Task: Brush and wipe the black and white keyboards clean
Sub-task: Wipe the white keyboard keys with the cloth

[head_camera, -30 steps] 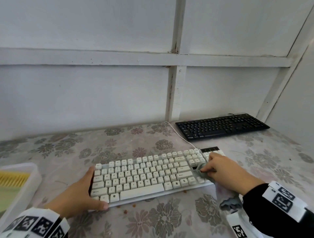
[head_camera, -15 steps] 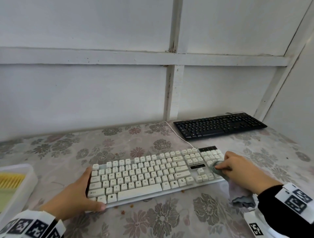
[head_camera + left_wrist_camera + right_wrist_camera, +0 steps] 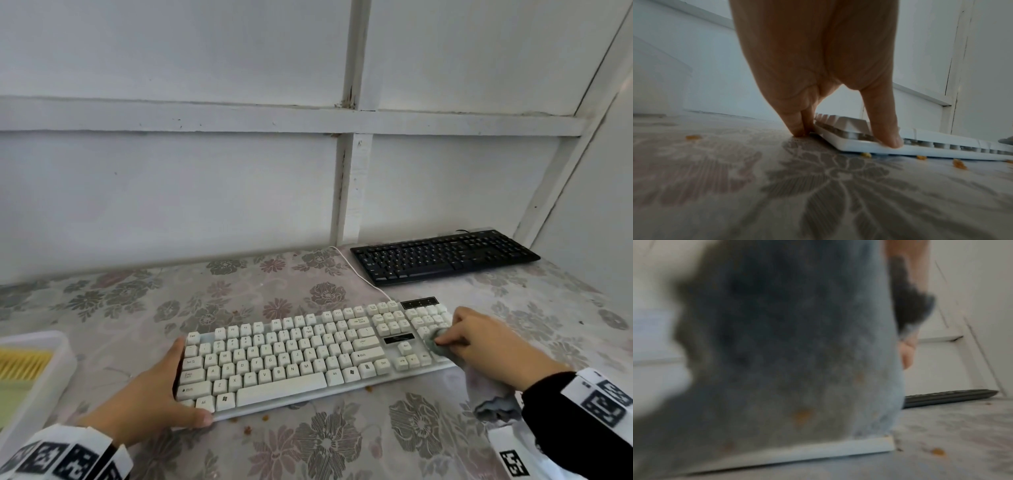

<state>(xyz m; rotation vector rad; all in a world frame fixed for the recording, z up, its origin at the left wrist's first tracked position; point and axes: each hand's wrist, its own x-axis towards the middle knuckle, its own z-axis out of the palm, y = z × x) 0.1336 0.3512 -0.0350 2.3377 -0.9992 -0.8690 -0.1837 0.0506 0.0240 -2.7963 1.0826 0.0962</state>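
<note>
White keyboard runs left-right on counter; left hand flat, bracing its left end. Right hand pinches grey cloth at numpad end; unwiped keys lie to its left.

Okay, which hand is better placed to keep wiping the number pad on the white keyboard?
Right. The right hand already presses the grey cloth on the number-pad end of the white keyboard, while the left hand braces its opposite end.
</note>
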